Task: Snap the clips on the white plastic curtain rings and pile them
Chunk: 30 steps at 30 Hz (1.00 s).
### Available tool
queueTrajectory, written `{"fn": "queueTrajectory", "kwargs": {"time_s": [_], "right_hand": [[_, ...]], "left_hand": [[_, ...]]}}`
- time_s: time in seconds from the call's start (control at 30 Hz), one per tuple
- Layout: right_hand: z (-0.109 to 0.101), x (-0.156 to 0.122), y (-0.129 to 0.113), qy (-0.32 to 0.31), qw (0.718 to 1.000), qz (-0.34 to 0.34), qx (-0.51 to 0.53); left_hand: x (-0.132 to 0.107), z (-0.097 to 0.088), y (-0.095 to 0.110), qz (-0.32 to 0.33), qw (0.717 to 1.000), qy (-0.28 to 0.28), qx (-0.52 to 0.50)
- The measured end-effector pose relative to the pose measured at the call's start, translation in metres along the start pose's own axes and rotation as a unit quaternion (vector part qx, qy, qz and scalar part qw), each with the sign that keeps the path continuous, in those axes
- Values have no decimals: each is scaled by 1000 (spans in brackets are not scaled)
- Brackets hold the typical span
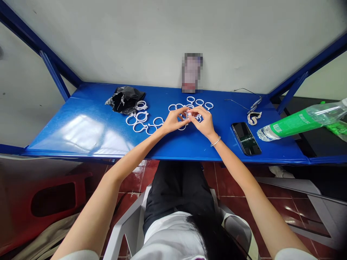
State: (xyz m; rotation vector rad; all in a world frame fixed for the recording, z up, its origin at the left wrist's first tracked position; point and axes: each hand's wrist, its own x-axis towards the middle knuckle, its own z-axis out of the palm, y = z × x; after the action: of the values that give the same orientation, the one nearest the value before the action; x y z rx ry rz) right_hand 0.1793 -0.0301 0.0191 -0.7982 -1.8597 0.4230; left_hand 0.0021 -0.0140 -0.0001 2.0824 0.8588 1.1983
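Observation:
My left hand (173, 121) and my right hand (204, 121) meet over the middle of the blue table (81, 126), fingers pinched together on a small white plastic ring (189, 114) between them. More white rings (200, 102) lie just beyond my hands. Another group of white rings (141, 121) lies to the left, beside a crumpled black plastic bag (125, 99). A thin bracelet sits on my right wrist.
A black phone (246, 138) lies right of my hands. Eyeglasses (253, 108) rest farther back right. A clear bottle with green label (295, 122) lies at the table's right end. A small upright card (192, 72) leans on the wall. A red stool (48, 198) stands low left.

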Motion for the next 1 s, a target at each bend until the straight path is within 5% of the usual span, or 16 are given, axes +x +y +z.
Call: {"fn": "queueTrajectory", "kwargs": {"time_s": [1.0], "right_hand": [[3,-2,4,-9,999,-33,-36]], "left_hand": [[-1,1,-7,17,1000,7,0]]}}
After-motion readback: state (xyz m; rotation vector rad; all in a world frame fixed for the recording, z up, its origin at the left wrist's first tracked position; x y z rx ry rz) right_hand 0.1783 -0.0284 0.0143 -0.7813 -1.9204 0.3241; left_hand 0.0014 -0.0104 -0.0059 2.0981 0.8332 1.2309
